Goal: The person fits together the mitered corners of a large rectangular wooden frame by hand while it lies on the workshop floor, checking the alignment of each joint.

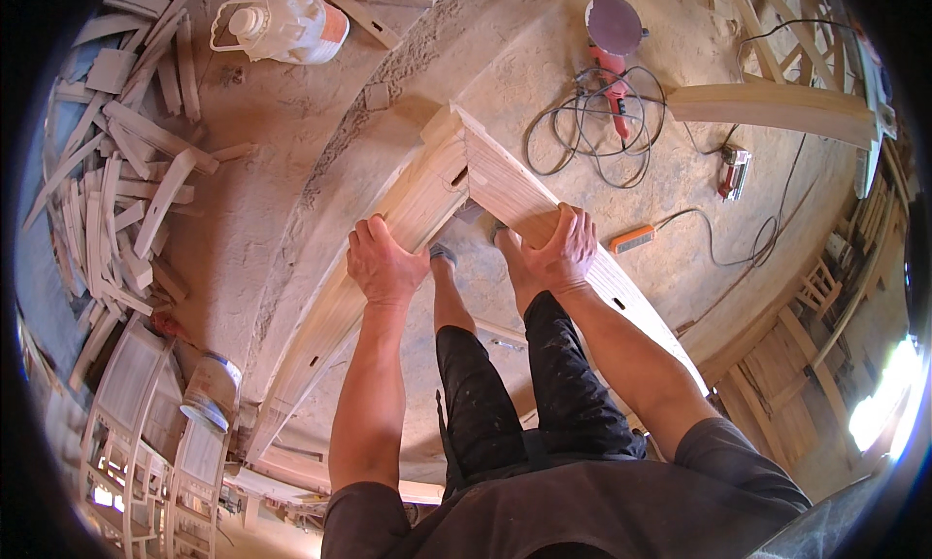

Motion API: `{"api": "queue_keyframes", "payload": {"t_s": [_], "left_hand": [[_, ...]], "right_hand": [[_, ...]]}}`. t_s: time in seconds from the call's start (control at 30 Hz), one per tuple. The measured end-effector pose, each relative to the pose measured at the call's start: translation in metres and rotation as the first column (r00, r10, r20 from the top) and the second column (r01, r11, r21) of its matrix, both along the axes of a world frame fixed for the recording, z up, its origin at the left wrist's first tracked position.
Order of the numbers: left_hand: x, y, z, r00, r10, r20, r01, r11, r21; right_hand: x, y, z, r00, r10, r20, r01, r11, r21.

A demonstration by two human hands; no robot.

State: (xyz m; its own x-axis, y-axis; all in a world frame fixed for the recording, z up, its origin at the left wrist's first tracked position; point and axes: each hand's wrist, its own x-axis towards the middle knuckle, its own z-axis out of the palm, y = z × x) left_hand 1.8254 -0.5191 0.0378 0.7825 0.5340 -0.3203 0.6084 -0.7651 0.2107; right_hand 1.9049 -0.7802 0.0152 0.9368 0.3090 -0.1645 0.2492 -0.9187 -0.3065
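Pale blond wood with fine straight grain on the two long boards, dark little slots cut into them. The floor is dusty tan all over. A white plastic jug carries an orange label. The disc sander shows a red body and mauve-grey disc, its cable grey. Dark trousers, speckled with pale spots. Offcuts are bleached beige.

Left plank: pale wood, slotted, slanting from near left up to the far joint.
Right plank: pale, slotted, slanting near right.
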Motion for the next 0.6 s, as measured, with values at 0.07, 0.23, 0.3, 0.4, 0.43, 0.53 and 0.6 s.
{"api": "queue_keyframes", "payload": {"t_s": [0.07, 0.23, 0.3, 0.4, 0.43, 0.53, 0.6], "left_hand": [[-0.001, 0.0, 0.0, 1.0, -0.002, -0.011, 0.002, 1.0, -0.01], [-0.007, 0.0, -0.007, 1.0, -0.004, 0.011, 0.004, 1.0, -0.015], [-0.008, 0.001, -0.009, 0.999, -0.011, 0.046, 0.011, 1.0, -0.012], [-0.01, 0.001, -0.01, 0.998, -0.004, 0.064, 0.005, 1.0, -0.005], [-0.01, 0.001, -0.01, 0.998, -0.004, 0.067, 0.004, 1.0, -0.004], [-0.009, 0.0, -0.011, 0.997, -0.005, 0.075, 0.005, 1.0, -0.003], [-0.009, 0.0, -0.011, 0.997, -0.008, 0.08, 0.008, 1.0, 0.002]], "right_hand": [[-0.001, 0.002, 0.002, 1.0, -0.008, 0.021, 0.008, 1.0, -0.011], [-0.001, 0.006, 0.004, 1.0, -0.029, 0.013, 0.029, 1.0, 0.008], [0.0, 0.007, 0.004, 0.999, -0.017, 0.031, 0.017, 1.0, 0.016], [0.003, 0.009, 0.01, 0.996, 0.034, 0.081, -0.036, 0.999, 0.021], [0.004, 0.011, 0.012, 0.996, 0.033, 0.078, -0.035, 0.999, 0.019], [0.006, 0.012, 0.015, 0.997, 0.031, 0.073, -0.032, 0.999, 0.011], [0.006, 0.011, 0.014, 0.997, 0.034, 0.071, -0.035, 0.999, 0.01]]}}
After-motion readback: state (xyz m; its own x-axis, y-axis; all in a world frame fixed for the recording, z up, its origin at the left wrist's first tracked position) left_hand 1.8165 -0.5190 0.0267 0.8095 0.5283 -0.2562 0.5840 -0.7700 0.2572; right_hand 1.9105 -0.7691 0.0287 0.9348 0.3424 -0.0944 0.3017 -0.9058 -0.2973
